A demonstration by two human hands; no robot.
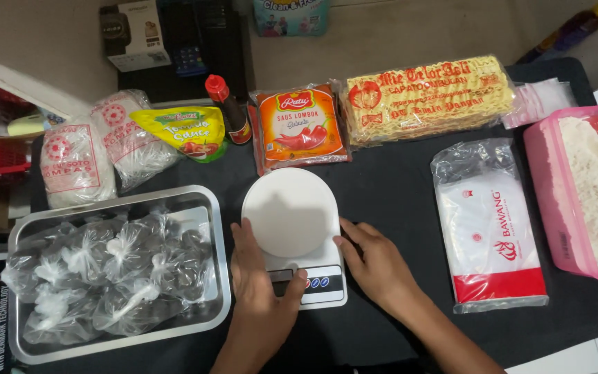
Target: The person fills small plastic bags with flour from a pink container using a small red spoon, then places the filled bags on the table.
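- At the bottom centre of the frame, the left hand (261, 287) lies flat along the left side of a white kitchen scale (292, 215), its thumb pressed on the front panel by the small display; it clasps nothing.
- Lower centre-right, the right hand (375, 263) rests on the black table (389, 194) with loosely spread fingers, fingertips touching the scale's right edge, holding nothing.
- The scale itself sits mid-frame, its round white platform bare.
- At the lower left, just beside the left hand, a steel tray (212, 208) holds many small knotted clear bags (112, 270).
- At the right, a flat pack of plastic bags with a red band (489, 228) lies beside a pink tub of white grains (593, 194) at the right edge.
- Further up, in a row from the left: two white packets (98, 149), a yellow-green sauce pouch (188, 131), a red-capped dark bottle (230, 111), an orange sauce packet (299, 128) and a long pack of dried noodles (427, 97).
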